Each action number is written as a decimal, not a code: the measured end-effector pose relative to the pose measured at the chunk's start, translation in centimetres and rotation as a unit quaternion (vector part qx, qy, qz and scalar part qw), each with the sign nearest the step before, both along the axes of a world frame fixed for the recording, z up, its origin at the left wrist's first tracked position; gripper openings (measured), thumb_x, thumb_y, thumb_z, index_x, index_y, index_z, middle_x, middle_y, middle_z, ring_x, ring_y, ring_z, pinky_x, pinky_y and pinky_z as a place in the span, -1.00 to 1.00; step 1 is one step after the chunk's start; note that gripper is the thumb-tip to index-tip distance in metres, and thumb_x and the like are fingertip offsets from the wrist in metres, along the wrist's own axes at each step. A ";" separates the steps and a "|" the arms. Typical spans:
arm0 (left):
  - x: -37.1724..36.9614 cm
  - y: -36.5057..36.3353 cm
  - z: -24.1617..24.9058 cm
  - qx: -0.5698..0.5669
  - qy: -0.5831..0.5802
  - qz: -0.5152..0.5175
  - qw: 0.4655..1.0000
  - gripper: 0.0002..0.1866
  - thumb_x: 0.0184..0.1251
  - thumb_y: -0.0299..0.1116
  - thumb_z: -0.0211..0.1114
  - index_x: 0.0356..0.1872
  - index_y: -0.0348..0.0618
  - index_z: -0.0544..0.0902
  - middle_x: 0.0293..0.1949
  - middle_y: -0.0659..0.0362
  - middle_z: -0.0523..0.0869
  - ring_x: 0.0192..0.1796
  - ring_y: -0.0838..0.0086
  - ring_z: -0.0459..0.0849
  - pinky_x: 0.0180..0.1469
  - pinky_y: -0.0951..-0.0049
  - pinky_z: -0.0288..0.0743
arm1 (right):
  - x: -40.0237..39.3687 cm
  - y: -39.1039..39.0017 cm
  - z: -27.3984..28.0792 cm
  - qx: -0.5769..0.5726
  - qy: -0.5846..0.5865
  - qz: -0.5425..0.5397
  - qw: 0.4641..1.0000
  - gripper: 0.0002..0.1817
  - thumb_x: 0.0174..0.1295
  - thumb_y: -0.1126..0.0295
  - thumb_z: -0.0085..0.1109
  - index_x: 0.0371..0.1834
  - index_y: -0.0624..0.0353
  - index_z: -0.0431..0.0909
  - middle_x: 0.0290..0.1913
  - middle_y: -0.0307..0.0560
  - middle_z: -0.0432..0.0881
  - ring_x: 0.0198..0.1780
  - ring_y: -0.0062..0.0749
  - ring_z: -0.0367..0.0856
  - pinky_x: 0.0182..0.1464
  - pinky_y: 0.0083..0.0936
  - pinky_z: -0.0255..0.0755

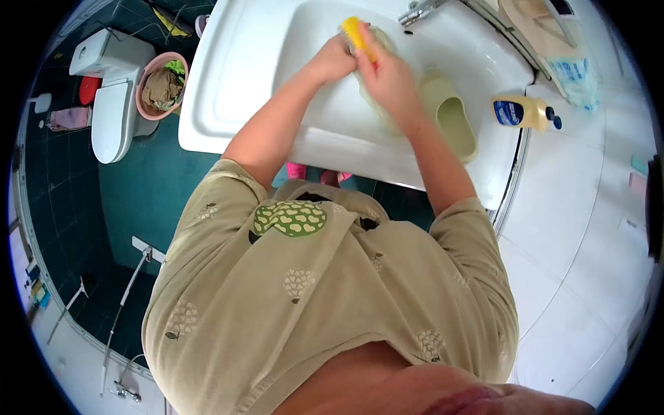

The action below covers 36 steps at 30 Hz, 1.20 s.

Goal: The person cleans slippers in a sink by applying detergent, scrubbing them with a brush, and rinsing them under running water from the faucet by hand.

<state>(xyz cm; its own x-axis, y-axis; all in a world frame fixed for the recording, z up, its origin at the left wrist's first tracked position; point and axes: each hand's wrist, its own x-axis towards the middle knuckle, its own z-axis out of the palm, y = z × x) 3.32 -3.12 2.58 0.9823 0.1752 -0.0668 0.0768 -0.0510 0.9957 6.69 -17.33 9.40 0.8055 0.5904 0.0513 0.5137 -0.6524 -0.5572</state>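
Note:
In the head view, my right hand [389, 79] is closed around a yellow scrub brush [351, 30] with pale bristles, over the sink. Close beside it, my left hand [335, 59] is curled at the edge of a pale green slipper [380, 104]; its fingertips are hidden. My hands and forearm cover much of that slipper. To the right of my right wrist lies a second pale green slipper [455, 128], with its rounded end toward me, apart from both hands.
The white sink [235, 69] has a metal faucet [418, 12] at its far side. On the right ledge lies a cream bottle with a blue label [529, 113], near a blue-and-white packet [574, 79]. Left are a toilet [114, 117] and a pink basin [143, 104] of cloths.

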 end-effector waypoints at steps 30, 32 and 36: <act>-8.9 3.6 3.7 -0.353 0.151 0.147 0.911 -0.41 -0.04 -0.72 0.20 0.12 -0.17 0.37 0.01 0.00 0.51 0.10 0.22 0.50 0.21 0.26 0.43 | 1.0 -14.0 -7.0 0.133 0.334 -0.206 0.910 -0.48 0.36 -0.04 -0.11 0.19 0.10 0.32 -0.26 -0.17 0.54 -0.45 -0.57 0.42 -0.49 -0.66 0.30; -9.7 3.6 3.5 -0.365 0.124 0.125 0.914 -0.43 -0.04 -0.72 0.17 0.10 -0.15 0.36 0.02 -0.01 0.48 0.10 0.23 0.49 0.20 0.22 0.43 | 0.0 -12.2 -4.1 0.247 0.497 -0.256 0.792 -0.53 0.35 -0.04 -0.08 0.10 0.09 0.35 -0.30 -0.24 0.49 -0.50 -0.67 0.33 -0.59 -0.75 0.19; -10.3 2.9 3.4 -0.336 0.164 0.057 0.926 -0.57 0.05 -0.56 0.27 -0.02 -0.15 0.39 -0.07 0.04 0.51 0.04 0.27 0.51 0.15 0.26 0.43 | 0.1 -11.9 -3.5 0.453 0.487 -0.196 0.720 -0.74 0.33 0.21 0.05 -0.03 0.04 0.34 -0.41 -0.36 0.32 -0.59 -0.74 0.18 -0.66 -0.79 -0.02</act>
